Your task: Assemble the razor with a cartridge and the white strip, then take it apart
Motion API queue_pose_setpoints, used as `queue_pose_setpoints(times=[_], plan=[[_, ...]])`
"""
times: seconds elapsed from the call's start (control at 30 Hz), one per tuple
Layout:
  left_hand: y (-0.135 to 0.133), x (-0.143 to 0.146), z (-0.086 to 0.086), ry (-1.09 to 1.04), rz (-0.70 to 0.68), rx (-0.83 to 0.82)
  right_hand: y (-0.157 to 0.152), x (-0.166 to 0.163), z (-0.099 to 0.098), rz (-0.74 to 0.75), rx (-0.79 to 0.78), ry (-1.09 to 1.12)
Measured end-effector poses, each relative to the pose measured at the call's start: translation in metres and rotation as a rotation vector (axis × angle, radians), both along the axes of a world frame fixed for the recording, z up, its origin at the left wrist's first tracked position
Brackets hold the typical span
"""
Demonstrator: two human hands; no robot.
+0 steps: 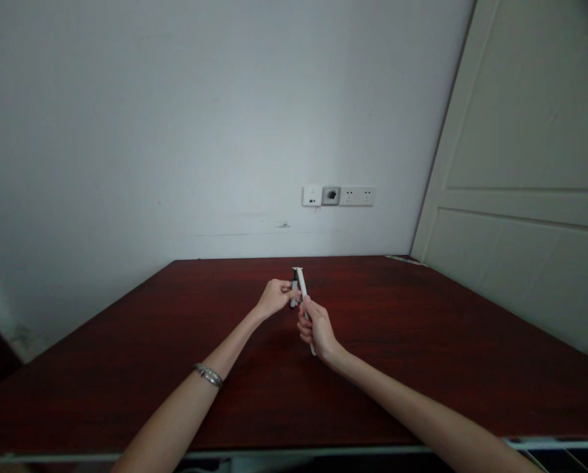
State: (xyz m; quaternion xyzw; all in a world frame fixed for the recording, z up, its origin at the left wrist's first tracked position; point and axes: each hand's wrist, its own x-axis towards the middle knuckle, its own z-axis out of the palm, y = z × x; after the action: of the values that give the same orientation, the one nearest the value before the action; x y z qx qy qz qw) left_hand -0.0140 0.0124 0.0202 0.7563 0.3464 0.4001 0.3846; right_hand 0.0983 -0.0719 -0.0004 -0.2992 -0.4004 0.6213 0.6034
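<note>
My right hand is wrapped around the white handle of a slim tool with a short crosswise head, which looks like a razor or trimmer. It tilts upright, its lower end poking out below my fingers. Just to its left, my left hand pinches a small grey stick with black ends between thumb and fingertips. The two things are close side by side over the dark red table; whether they touch I cannot tell. A metal bracelet circles my left wrist.
The reddish-brown table reaches back to a white wall. Low on that wall is a row of sockets. A pale panelled door borders the right side. A thin flat strip lies at the back right corner.
</note>
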Motion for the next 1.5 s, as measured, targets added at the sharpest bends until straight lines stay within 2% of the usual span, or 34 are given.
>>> queue_pose_setpoints(times=[0.13, 0.27, 0.47, 0.67, 0.8, 1.0, 1.17, 1.3, 1.5], plan=[[0.0016, -0.0006, -0.0019, 0.023, -0.013, 0.074, 0.0053, 0.0004, 0.0058, -0.009, 0.044, 0.003], [0.0033, -0.0015, -0.0046, 0.071, 0.024, 0.087, 0.0061, -0.0026, 0.0064, 0.003, 0.009, -0.026], [0.0068, -0.0018, -0.0095, 0.052, -0.006, 0.12, 0.0061, -0.0022, 0.0077, -0.011, 0.032, -0.012], [0.0044, -0.0006, -0.007, 0.038, -0.017, 0.061, 0.0007, -0.003, 0.0072, 0.028, 0.009, -0.05], [0.003, -0.0009, -0.0054, 0.017, -0.025, 0.089, 0.0034, -0.0041, 0.011, -0.019, 0.047, -0.031], [0.0059, -0.0004, -0.0057, 0.033, 0.004, 0.068, 0.0061, -0.0059, 0.005, 0.009, 0.012, -0.067], [0.0056, -0.0008, -0.0031, 0.032, 0.026, 0.115, 0.0081, -0.0039, 0.0046, -0.046, 0.054, -0.034], [0.0051, -0.0012, -0.0014, 0.006, 0.02, 0.059, 0.0068, -0.0026, 0.0047, 0.007, -0.008, -0.072], [0.0048, -0.0023, -0.0021, -0.029, -0.006, 0.071, 0.0065, -0.0016, 0.008, -0.029, 0.023, -0.063]])
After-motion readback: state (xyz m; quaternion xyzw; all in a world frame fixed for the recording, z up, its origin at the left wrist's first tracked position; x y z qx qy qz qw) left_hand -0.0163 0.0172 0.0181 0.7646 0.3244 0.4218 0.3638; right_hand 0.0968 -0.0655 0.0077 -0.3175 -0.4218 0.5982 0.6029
